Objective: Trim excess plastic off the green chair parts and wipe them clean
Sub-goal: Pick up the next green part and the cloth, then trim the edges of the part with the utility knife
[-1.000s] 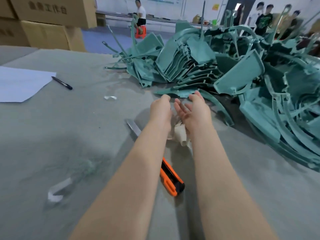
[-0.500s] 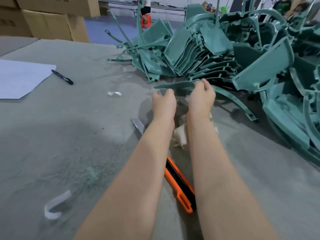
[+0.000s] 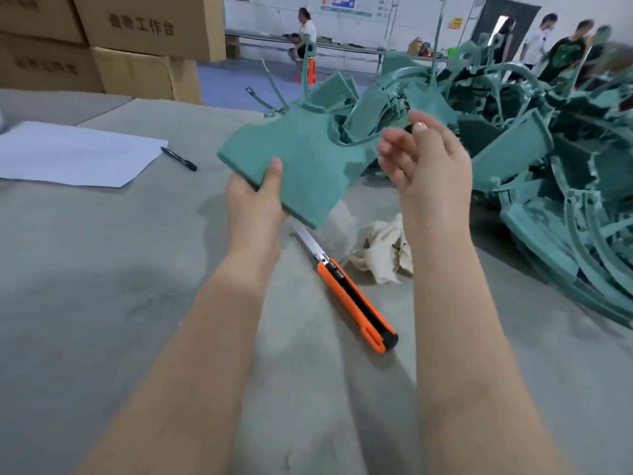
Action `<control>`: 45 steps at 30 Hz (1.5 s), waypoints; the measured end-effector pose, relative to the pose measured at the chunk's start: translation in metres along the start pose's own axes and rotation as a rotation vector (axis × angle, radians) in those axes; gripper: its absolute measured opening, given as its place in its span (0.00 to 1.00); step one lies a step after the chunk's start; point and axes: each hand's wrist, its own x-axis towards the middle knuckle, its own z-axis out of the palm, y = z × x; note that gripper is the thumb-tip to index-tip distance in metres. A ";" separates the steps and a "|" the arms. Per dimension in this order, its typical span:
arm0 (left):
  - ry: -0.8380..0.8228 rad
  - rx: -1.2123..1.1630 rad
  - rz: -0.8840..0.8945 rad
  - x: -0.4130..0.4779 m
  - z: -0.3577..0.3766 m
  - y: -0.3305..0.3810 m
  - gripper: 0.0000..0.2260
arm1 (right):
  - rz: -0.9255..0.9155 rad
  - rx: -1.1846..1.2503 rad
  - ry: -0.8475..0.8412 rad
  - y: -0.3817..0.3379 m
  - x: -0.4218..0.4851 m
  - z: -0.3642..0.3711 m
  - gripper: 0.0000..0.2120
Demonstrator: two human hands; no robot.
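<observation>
Left hand: the left hand (image 3: 255, 200) grips the near left corner of a flat green plastic chair part (image 3: 301, 159). The thumb is pressed on its top face and the other fingers are hidden underneath.
Held part: lifted clear of the table and tilted, near edge low, far edge in front of the heap.
Right hand: the right hand (image 3: 428, 166) is in the air at the part's right edge, fingers loosely spread and half bent, holding nothing. Whether the fingertips touch the part cannot be told.
Heap: a tangled pile of green plastic chair parts (image 3: 555, 173) covers the far right of the table.
Knife: 1 orange-and-black utility knife (image 3: 356, 303) lies between the 2 forearms, silver blade extended, tip below the held part.
Cloth: a crumpled cream cloth (image 3: 385, 255) lies just right of the blade end, partly behind the right forearm.
Table: a grey felt-covered table (image 3: 102, 286).
Paper and pen: 1 white sheet of paper (image 3: 75, 154) at far left, a black pen (image 3: 178, 158) just beside its right corner.
Background: brown cardboard boxes (image 3: 144, 39) stacked beyond the table.
</observation>
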 end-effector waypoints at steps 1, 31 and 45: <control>0.036 -0.083 -0.040 -0.005 -0.012 0.006 0.04 | -0.001 -0.069 0.048 0.003 -0.008 -0.005 0.09; -0.225 -0.286 -0.470 -0.049 -0.066 0.005 0.06 | 0.039 -0.726 -0.266 0.093 -0.071 -0.004 0.11; 0.093 -0.463 -0.522 -0.035 -0.089 0.020 0.12 | 0.172 -1.389 -0.210 0.088 -0.048 -0.040 0.18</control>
